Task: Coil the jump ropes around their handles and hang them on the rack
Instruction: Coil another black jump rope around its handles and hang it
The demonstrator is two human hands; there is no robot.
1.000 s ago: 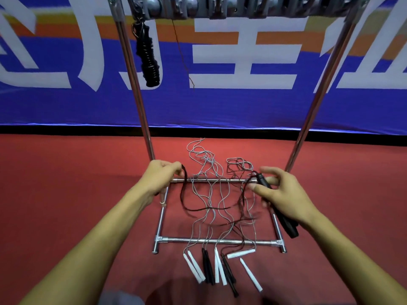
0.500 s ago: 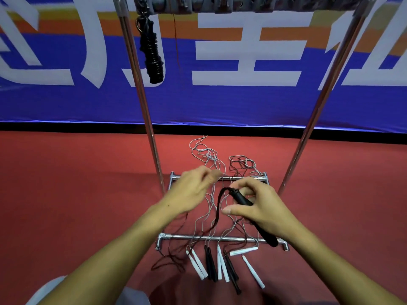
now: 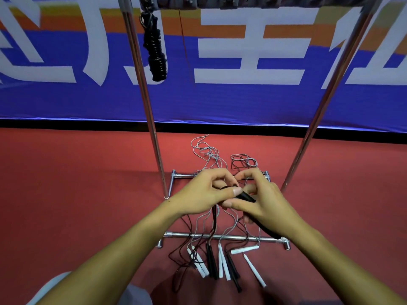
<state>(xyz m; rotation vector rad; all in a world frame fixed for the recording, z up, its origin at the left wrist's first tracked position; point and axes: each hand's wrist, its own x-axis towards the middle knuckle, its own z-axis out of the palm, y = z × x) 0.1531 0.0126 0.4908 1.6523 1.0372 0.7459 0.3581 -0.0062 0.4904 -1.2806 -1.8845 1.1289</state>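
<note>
My right hand (image 3: 262,205) grips the black handles (image 3: 247,198) of a jump rope, their lower end sticking out below my palm. My left hand (image 3: 209,193) pinches that rope's dark cord (image 3: 214,219) right at the top of the handles; the cord hangs down from there to the floor. One black rope, coiled on its handles (image 3: 155,51), hangs from the rack's top bar (image 3: 253,2) at the left. Several loose white and black handles (image 3: 220,261) lie on the floor in front of the rack base (image 3: 220,236), their grey and dark cords (image 3: 211,153) tangled across it.
The rack's two chrome uprights (image 3: 145,95) (image 3: 326,95) rise on either side of my hands. A blue, white and orange banner (image 3: 242,62) closes off the back. Red floor (image 3: 66,183) spreads all around.
My hands have come together from wide apart at the rack base. The left hand has moved right to the top of the handles, and the stretched cord now hangs slack.
</note>
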